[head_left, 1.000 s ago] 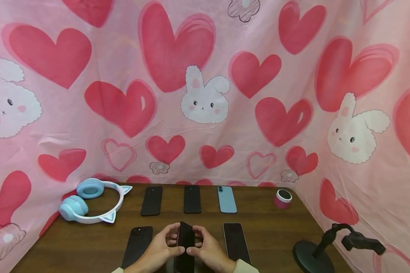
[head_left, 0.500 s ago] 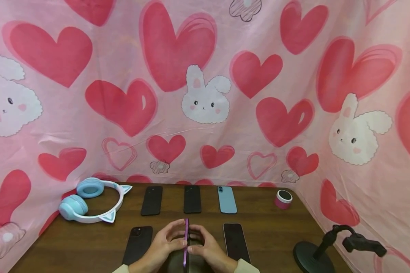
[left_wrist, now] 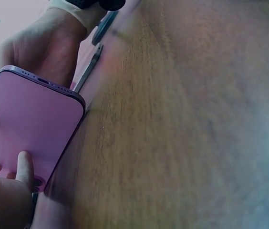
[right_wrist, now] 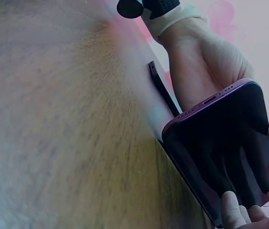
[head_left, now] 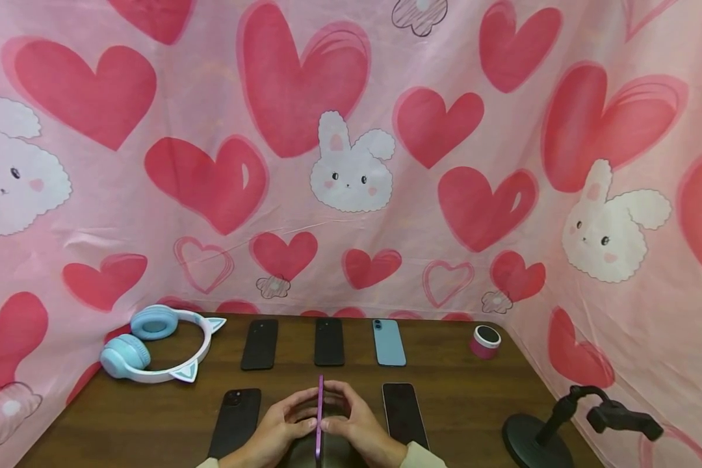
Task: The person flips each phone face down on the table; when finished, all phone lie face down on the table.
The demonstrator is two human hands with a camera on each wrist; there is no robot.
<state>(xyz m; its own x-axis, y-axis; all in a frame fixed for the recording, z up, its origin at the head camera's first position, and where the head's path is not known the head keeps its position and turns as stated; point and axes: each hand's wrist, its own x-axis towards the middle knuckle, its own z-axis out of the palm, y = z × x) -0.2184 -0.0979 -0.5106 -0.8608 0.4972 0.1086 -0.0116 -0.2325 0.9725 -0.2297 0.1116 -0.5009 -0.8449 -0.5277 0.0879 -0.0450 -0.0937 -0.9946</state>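
A purple smartphone (head_left: 319, 419) stands on edge, seen as a thin upright strip at the front of the table in the head view. My left hand (head_left: 276, 424) holds it from the left, fingers on its plain purple back (left_wrist: 35, 117) near the camera end. From the other side my right hand (head_left: 359, 424) grips it, with fingertips on the dark glossy screen (right_wrist: 220, 143), which mirrors the fingers. Both thumbs touch its near upper edge. To the left of the hands lies a black phone (head_left: 236, 419); to the right, a phone with its dark screen up (head_left: 405, 416).
Behind the hands lie two black phones (head_left: 260, 344) and a light blue phone (head_left: 389, 342) in a row. Blue cat-ear headphones (head_left: 125, 356) are at left. A small pink-and-white round device (head_left: 484, 342) and a black stand (head_left: 538, 442) are at right.
The phone has turned from showing its dark screen to standing edge-on, purple rim towards the head camera. Over the last half second, the left fingers have settled closer against its back.
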